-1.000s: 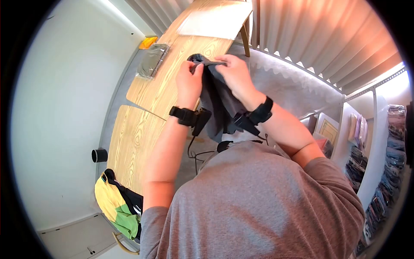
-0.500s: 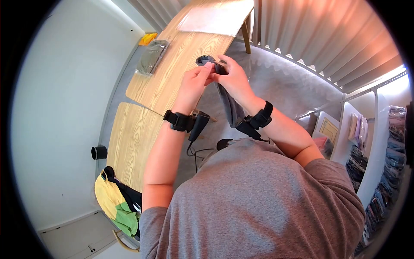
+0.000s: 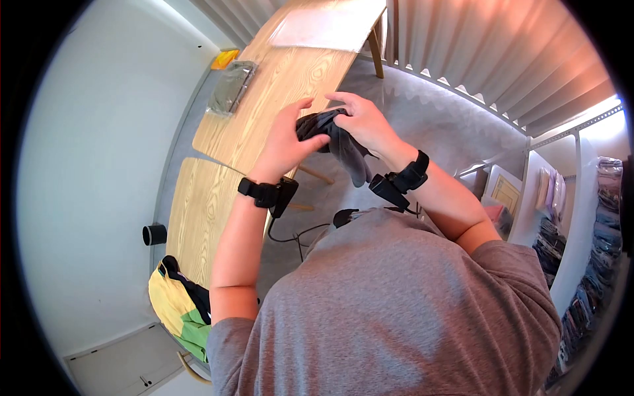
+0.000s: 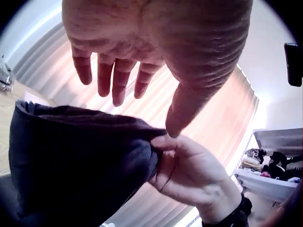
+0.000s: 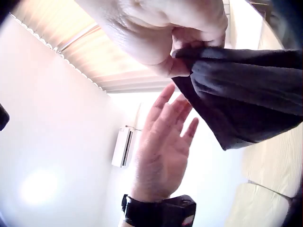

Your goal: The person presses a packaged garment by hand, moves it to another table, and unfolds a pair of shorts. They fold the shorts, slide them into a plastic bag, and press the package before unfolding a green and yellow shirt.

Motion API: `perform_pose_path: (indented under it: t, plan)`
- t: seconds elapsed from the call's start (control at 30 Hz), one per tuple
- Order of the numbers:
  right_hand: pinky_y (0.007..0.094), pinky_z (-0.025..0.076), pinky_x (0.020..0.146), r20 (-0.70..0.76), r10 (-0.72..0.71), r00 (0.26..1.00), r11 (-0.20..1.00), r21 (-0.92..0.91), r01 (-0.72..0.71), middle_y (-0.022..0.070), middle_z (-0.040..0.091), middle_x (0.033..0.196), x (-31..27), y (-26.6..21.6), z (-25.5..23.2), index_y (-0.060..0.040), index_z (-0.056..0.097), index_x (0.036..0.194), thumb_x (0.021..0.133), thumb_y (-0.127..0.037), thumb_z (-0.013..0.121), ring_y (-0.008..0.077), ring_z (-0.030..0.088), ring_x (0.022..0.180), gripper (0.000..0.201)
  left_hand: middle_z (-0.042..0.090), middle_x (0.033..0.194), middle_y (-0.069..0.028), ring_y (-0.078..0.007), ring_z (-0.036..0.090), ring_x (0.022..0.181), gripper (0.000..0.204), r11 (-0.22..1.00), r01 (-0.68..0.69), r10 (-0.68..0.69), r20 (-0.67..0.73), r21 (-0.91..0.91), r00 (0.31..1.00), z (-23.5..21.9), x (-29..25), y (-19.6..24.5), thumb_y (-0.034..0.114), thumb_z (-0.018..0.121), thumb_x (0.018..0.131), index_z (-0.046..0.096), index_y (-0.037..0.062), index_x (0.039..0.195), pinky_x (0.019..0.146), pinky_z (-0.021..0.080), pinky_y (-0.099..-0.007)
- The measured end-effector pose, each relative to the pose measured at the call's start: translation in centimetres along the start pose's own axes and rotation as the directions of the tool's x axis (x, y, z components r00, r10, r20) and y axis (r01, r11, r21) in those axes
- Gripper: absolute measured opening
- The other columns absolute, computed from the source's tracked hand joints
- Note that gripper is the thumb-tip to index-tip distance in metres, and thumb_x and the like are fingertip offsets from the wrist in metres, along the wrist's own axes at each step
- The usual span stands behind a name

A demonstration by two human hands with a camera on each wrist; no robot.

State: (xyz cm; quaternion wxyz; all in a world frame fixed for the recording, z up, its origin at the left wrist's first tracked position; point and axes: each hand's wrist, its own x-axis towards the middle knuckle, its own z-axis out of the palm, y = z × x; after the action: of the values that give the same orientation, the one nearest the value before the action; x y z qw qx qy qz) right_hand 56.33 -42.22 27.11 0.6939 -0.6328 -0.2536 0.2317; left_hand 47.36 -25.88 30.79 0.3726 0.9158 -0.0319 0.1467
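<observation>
A dark grey cloth garment [image 3: 343, 146] hangs bunched between my two hands, in front of my chest. My right hand [image 3: 371, 127] pinches it at its edge between thumb and fingers, as the right wrist view of the cloth [image 5: 255, 97] shows. Beside it, my left hand [image 3: 284, 146] has its fingers straight and spread, thumb pointing at the cloth. In the left wrist view, the left hand [image 4: 156, 42] stands above the folded top edge of the garment [image 4: 80, 161], its fingers apart from the fabric. What kind of garment it is cannot be told.
Light wooden tables [image 3: 264, 86] stand ahead and to the left. On them lie a plastic-wrapped dark garment [image 3: 231, 88] and a white sheet [image 3: 323, 30]. A yellow, green and black garment [image 3: 175, 300] is at lower left. Shelves with bagged clothing [image 3: 598, 251] stand at right.
Both hands gripped the garment's top edge before; the left hand has since let go, its fingers opening. The cloth has swung from hanging long to bunched higher, lower in view at its top.
</observation>
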Motion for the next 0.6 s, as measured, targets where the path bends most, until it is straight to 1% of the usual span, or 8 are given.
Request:
perform_pose_path:
  t: [0.03,0.1,0.17,0.2,0.3,0.43,0.53,0.6]
  plan:
    - [0.0262,0.045,0.086,0.025,0.008,1.0,1.0,0.019,-0.008,0.0164,0.061,0.109,0.0,-0.3,0.3,0.007,0.043,0.126,0.076,0.01,0.043,0.0155,0.059,0.095,0.05,0.059,0.113,-0.0095,-0.0258,0.055,0.107,0.057,0.982,-0.13,0.131,0.006,0.137,0.991,0.4,-0.1,-0.1,0.017,0.075,0.072,0.051,0.0031,0.121,0.092,0.043,-0.0348]
    - [0.0262,0.045,0.086,0.05,0.017,0.999,0.999,0.042,-0.019,0.016,0.061,0.108,0.0,-0.7,0.5,0.007,0.044,0.125,0.075,0.01,0.043,0.0153,0.059,0.094,0.05,0.06,0.103,-0.0152,-0.0339,0.059,0.092,0.046,0.973,-0.183,0.188,-0.022,0.141,0.982,0.8,-0.2,-0.3,0.014,0.073,0.072,0.055,0.0019,0.112,0.08,0.048,-0.0372]
    - [0.0258,0.044,0.088,0.097,-0.03,0.995,0.999,-0.01,0.031,0.0144,0.062,0.105,-0.2,-1.0,0.5,0.0071,0.043,0.126,0.076,0.01,0.042,0.0156,0.058,0.095,0.051,0.061,0.093,-0.0175,-0.0343,0.059,0.087,0.039,0.994,0.1,-0.105,0.165,0.034,0.981,0.2,-0.3,-0.7,0.012,0.071,0.073,0.056,0.002,0.108,0.076,0.047,-0.0377]
    - [0.0258,0.044,0.088,0.093,-0.028,0.995,1.0,-0.01,0.029,0.0144,0.062,0.105,-0.3,-1.1,0.4,0.0071,0.043,0.126,0.076,0.01,0.042,0.0156,0.058,0.095,0.051,0.061,0.087,-0.02,-0.0357,0.059,0.084,0.03,0.976,0.133,-0.17,0.222,0.173,0.96,-0.3,-0.2,-1.1,0.009,0.067,0.076,0.056,0.0004,0.102,0.073,0.046,-0.0382]
    - [0.0263,0.044,0.09,0.188,-0.105,0.977,0.994,0.056,0.097,0.0132,0.06,0.108,-0.7,-1.1,0.5,0.0045,0.045,0.123,0.075,0.011,0.042,0.016,0.058,0.097,0.048,0.06,0.083,-0.0163,-0.0284,0.056,0.076,0.025,0.992,0.097,-0.112,0.215,0.08,0.97,-0.9,-0.6,-1.6,0.008,0.064,0.079,0.055,-0.0013,0.101,0.07,0.044,-0.035]
    - [0.0281,0.042,0.094,0.073,-0.245,0.967,0.966,0.107,0.237,0.0127,0.056,0.114,-0.1,0.8,1.1,0.0001,0.047,0.108,0.075,0.013,0.042,0.015,0.055,0.104,0.036,0.056,0.083,-0.0156,-0.027,0.055,0.078,0.019,0.988,0.14,-0.15,0.212,0.062,0.966,-1.3,-1.1,-0.3,0.005,0.053,0.084,0.051,-0.0005,0.102,0.073,0.044,-0.0329]
    - [0.0278,0.042,0.094,0.016,-0.251,0.968,0.961,0.124,0.247,0.0117,0.056,0.114,-0.2,1.0,1.3,-0.0013,0.048,0.101,0.077,0.012,0.047,0.0136,0.053,0.106,0.027,0.058,0.082,-0.0216,-0.0367,0.057,0.079,0.023,0.99,0.139,-0.138,0.16,0.002,0.977,-1.4,-1.4,-0.3,0.007,0.051,0.082,0.05,-0.0007,0.103,0.07,0.045,-0.0385]
    - [0.0272,0.042,0.093,-0.005,-0.224,0.975,0.968,0.115,0.223,0.011,0.056,0.113,-0.4,0.8,1.4,-0.0016,0.049,0.098,0.079,0.01,0.051,0.0129,0.053,0.105,0.023,0.057,0.081,-0.0203,-0.0341,0.057,0.077,0.023,0.989,0.147,-0.143,0.145,-0.019,0.979,-1.4,-1.6,-0.5,0.007,0.051,0.082,0.05,-0.0004,0.103,0.069,0.045,-0.0372]
